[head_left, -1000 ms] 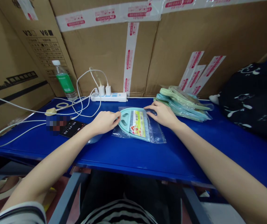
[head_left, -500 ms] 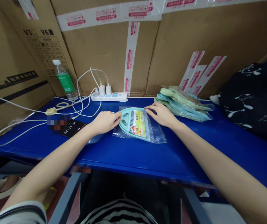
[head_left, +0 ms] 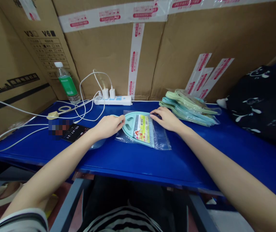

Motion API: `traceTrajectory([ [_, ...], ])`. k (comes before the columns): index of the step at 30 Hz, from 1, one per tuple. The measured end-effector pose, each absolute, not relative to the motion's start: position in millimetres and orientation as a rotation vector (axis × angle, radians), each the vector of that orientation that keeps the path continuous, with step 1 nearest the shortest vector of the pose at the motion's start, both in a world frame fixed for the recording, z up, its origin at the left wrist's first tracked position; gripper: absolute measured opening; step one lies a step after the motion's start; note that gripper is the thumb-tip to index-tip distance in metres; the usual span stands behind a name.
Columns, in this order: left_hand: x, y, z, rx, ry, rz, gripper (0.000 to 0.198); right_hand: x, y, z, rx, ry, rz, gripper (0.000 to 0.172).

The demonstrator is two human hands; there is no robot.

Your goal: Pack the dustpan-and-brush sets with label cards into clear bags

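A light blue dustpan and brush set [head_left: 130, 130] lies flat on the blue table in a clear plastic bag, with dark bristles showing beside a yellow and white label. My left hand [head_left: 111, 125] is closed around its narrow handle end, and the fingers cover part of the handle. At the far right corner of the pan rests my right hand [head_left: 165, 119], its fingers loosely bent and apart, the tips touching the edge. The loose end of the bag [head_left: 162, 138] spreads out below that hand.
A pile of bagged green and blue dustpan sets [head_left: 188, 108] lies behind my right hand. At the left are a phone [head_left: 75, 133] with a timer, white cables, a power strip [head_left: 113, 100] and a bottle [head_left: 67, 84]. A dark patterned bag [head_left: 261, 100] sits at right; cardboard [head_left: 104, 48] walls the back.
The bagged dustpan set has shifted very slightly left with my left hand. My right hand stays almost where it was, at the pan's edge.
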State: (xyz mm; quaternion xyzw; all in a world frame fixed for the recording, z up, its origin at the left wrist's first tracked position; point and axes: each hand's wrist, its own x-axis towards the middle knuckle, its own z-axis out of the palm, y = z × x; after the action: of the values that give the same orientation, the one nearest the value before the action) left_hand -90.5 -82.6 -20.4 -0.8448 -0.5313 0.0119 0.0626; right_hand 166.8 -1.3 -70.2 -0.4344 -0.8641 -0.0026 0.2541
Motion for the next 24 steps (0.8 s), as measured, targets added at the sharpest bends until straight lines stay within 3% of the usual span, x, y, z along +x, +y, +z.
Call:
traceTrajectory([
  [5,-92.3,-80.3,-21.8,-2.529,-1.577,0.047,0.026,170.4,-0.9,-66.2,-1.113,-2.399,-0.017,0.02],
  [24,-88.9,-83.5,-18.4,-2.521,-1.624,0.107,0.029,176.1,2.5,-64.6,-1.125,-2.433,0.129,0.016],
])
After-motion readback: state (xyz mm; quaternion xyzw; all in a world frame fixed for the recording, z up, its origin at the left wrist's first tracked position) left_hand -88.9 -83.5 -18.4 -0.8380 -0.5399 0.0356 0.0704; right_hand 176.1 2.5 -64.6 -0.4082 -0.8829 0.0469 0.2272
